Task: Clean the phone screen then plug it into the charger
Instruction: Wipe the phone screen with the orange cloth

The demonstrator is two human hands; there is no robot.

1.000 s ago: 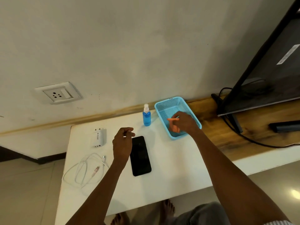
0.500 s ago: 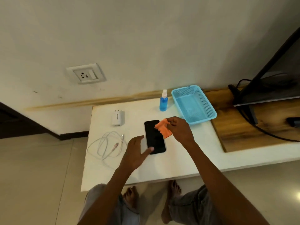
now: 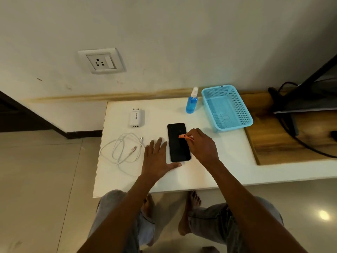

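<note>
A black phone (image 3: 177, 143) lies flat, screen up, on the white table (image 3: 228, 161). My right hand (image 3: 202, 145) holds a small orange cloth (image 3: 184, 136) pressed on the screen's right side. My left hand (image 3: 157, 159) rests flat with fingers spread just left of the phone, its thumb against the phone's near edge. A white charger plug (image 3: 137, 118) lies further back on the left. A coiled white cable (image 3: 124, 151) lies near the table's left edge.
A blue spray bottle (image 3: 191, 103) stands at the back, beside a light blue mesh basket (image 3: 226, 106). A wall socket (image 3: 101, 61) sits above the table on the left. A wooden board (image 3: 273, 139) and a dark TV stand (image 3: 300, 99) with cables are on the right.
My right hand took the orange cloth out of the basket and brought it down onto the phone screen. My left hand opened and settled flat beside the phone.
</note>
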